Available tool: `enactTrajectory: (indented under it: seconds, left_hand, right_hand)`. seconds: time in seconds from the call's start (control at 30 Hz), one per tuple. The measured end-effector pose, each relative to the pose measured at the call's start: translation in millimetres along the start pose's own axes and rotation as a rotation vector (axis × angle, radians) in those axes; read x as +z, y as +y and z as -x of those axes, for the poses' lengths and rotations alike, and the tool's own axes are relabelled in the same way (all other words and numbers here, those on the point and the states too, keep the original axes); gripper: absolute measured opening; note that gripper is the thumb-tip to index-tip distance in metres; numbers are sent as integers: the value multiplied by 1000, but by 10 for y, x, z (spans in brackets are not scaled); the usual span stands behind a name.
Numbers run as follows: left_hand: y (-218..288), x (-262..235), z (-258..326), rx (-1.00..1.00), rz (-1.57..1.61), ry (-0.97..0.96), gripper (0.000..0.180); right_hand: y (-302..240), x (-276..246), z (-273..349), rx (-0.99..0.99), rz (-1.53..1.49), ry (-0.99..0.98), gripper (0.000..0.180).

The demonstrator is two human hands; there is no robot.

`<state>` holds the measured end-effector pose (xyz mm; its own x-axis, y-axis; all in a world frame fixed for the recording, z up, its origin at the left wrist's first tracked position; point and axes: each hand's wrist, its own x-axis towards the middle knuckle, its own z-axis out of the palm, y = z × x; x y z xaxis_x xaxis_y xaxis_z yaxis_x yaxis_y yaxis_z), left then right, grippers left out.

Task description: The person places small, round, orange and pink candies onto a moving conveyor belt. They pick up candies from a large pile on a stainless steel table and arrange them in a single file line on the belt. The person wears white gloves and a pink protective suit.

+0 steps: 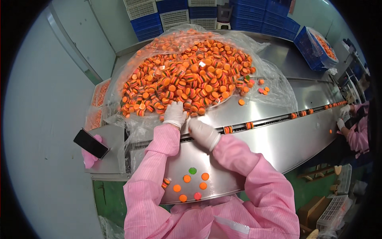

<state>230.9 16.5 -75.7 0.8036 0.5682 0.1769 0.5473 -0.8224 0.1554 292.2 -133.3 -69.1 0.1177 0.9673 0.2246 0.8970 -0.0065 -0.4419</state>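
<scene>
A big heap of small round striped candies point(187, 79), mostly orange with dark and pink layers, lies on a clear plastic sheet point(274, 85). My left hand point(175, 114), in a white glove, touches the heap's near edge with its fingers curled; what lies under them is hidden. Just right of it, my right hand point(203, 134), also gloved and slightly blurred, is curled above the narrow conveyor channel point(264, 122). Its fingertips are hidden. Farther right along the channel, striped candies point(249, 125) stand on edge in spaced groups.
Several loose discs point(187, 179), orange, green and red, lie on the steel table point(234, 175) before me. A black phone point(91, 143) rests on pink cloth at left. Blue crates point(248, 18) stand behind. At far right, a co-worker's gloved hands point(343, 116) are by the channel.
</scene>
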Motion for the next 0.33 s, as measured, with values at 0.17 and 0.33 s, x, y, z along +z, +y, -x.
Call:
enactTrajectory:
  seconds: [0.17,0.33]
  left_hand:
    - [96,-166,24,-74,90,-79,32]
    - [-101,-353,360,8,493,28,30]
  right_hand:
    - [245,358,455,-335,218,344,13]
    - [274,-276,69,306,-104,-40,15]
